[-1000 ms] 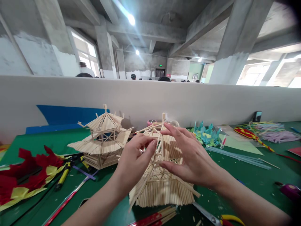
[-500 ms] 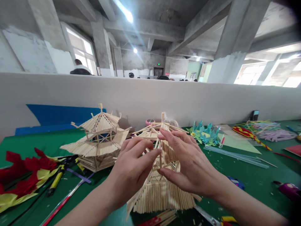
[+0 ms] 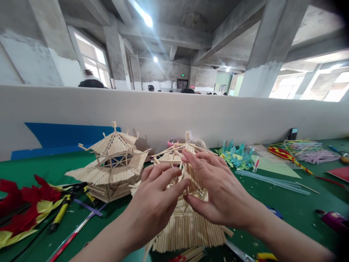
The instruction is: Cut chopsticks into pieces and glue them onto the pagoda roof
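A model pavilion made of thin wooden sticks [image 3: 188,233] stands in front of me, with a wide lower roof and an open stick frame above. My left hand [image 3: 156,196] is at the left of its upper storey, fingers bent and thumb pointing inward on the frame. From the right, my right hand [image 3: 215,182] curves around the same storey, fingertips high and thumb lower. Both hands hide much of the frame, so the exact contact is partly covered. To the left is a similar stick pavilion [image 3: 114,167] with its top roof covered.
Red and yellow petals [image 3: 29,203], a yellow-and-black tool [image 3: 60,213] and a purple strip [image 3: 87,207] lie left. Scissors [image 3: 237,251] and loose sticks [image 3: 189,254] are at the front. Teal paper shapes [image 3: 237,154] and pale blue strips [image 3: 272,181] lie right. A white partition [image 3: 174,112] stands behind.
The view has shifted slightly. Both hands stay at the upper storey, with the left fingers and thumb a little further right and lower.
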The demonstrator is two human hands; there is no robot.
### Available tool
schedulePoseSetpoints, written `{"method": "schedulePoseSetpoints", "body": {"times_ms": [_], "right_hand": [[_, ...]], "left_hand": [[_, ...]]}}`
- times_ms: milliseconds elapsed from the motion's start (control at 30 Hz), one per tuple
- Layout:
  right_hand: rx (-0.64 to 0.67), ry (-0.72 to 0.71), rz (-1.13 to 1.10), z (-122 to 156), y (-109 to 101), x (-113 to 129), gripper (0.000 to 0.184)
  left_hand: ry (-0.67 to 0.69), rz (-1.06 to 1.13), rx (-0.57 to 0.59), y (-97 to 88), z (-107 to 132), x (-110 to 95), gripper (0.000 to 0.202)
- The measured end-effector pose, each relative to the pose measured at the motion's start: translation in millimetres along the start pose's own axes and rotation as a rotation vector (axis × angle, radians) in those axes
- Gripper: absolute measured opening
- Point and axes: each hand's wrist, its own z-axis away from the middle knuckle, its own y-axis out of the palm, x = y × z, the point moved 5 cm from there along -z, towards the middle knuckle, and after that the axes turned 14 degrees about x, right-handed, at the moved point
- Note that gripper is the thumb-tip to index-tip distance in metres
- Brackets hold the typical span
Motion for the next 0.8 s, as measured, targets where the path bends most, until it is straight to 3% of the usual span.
{"method": "schedulePoseSetpoints", "body": {"times_ms": [800], "right_hand": [[0.021, -0.004, 0.000, -1.8, 0.1, -2.8, 0.074]], "left_hand": [[0.035, 0.076, 0.007, 4.9, 2.5, 1.4, 0.035]]}}
